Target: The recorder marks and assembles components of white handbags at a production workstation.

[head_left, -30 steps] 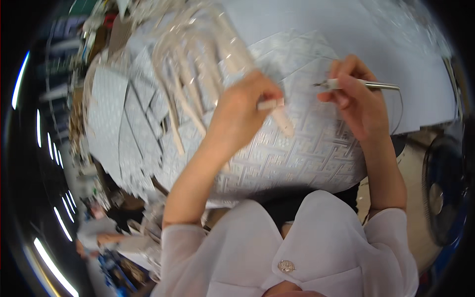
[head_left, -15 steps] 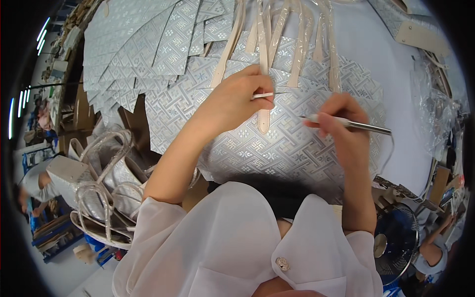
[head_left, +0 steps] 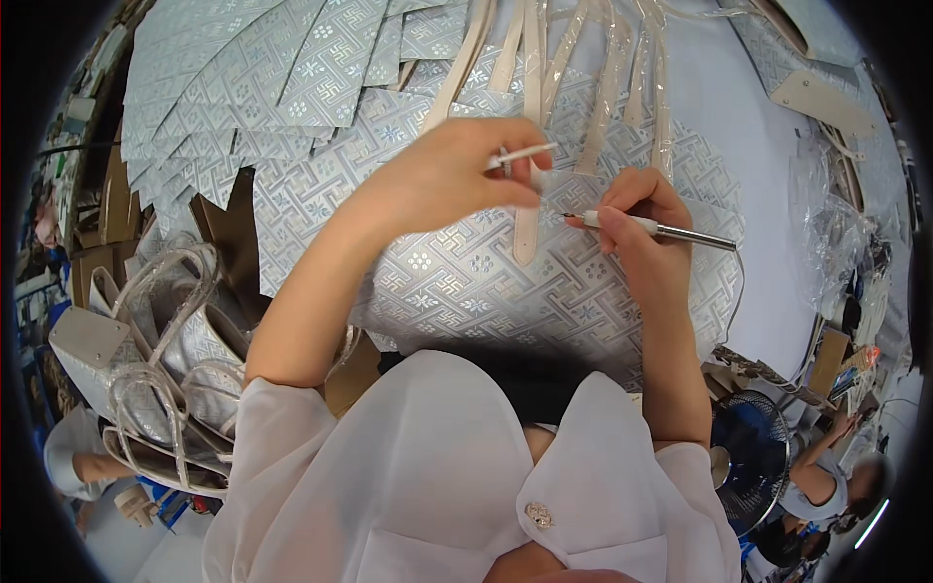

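Observation:
My left hand point(head_left: 452, 175) hovers over a silver-grey patterned sheet point(head_left: 452, 277), a thin white stick point(head_left: 530, 154) tucked between its fingers; its thumb is stretched out and slightly blurred. Below the fingertips lies the rounded, punched end of a beige strap point(head_left: 526, 238) on the sheet. With its fingers closed, my right hand point(head_left: 646, 219) grips a pen-like tool point(head_left: 695, 236) with a white grip, dark tip and shiny metal barrel. A thin cord hangs from the barrel's end. The tip points left, to the right of the strap, and I cannot tell whether it touches the sheet.
More patterned sheets point(head_left: 233, 78) are stacked at the far left. Beige straps in clear plastic point(head_left: 664, 107) lie across the back. Finished handbags point(head_left: 175, 360) stand at the lower left. Plastic wrapping point(head_left: 826, 214) and a black fan point(head_left: 753, 462) are on the right, where another person point(head_left: 816, 486) sits.
My left hand has lifted off the strap, its thumb spreading and the white stick tilting. My right hand has brought the tool's tip left, closer to the strap. The whole view has shifted slightly.

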Demonstrator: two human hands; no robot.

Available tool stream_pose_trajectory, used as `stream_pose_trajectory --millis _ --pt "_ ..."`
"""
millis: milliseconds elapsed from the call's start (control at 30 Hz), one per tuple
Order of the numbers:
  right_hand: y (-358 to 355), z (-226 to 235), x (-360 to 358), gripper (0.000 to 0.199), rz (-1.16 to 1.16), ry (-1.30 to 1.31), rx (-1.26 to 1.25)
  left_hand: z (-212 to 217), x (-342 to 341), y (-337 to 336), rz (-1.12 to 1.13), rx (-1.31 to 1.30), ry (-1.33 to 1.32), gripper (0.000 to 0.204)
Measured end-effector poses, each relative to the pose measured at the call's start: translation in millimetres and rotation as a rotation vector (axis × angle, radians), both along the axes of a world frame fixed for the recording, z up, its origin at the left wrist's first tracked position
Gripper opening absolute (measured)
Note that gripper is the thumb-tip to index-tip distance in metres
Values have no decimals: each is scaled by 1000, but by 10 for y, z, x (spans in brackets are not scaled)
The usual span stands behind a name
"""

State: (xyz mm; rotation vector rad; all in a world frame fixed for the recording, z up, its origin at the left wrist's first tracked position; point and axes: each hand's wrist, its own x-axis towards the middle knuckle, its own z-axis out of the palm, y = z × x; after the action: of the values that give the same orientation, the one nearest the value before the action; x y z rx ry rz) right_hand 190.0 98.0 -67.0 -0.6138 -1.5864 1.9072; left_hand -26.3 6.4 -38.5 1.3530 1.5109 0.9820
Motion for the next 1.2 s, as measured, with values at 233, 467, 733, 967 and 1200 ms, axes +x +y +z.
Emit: stream_pose_trajectory --millis 233,467,733,967,1200 --pt "-23 37 -2 9 -8 8 -8 -96 127 34 -113 177 371 14" --pt "-111 36 -41 9 17 -125 178 18 94 -65 -17 103 311 13" --pt "-132 24 -65 12 29 -178 303 -66 84 -52 99 25 42 17" --pt "-110 -41 -60 14 40 -163 390 -61 74 -30 95 -49 11 20" --pt "-102 -51 -55 15 43 -153 476 -62 84 -29 128 -51 -28 19"
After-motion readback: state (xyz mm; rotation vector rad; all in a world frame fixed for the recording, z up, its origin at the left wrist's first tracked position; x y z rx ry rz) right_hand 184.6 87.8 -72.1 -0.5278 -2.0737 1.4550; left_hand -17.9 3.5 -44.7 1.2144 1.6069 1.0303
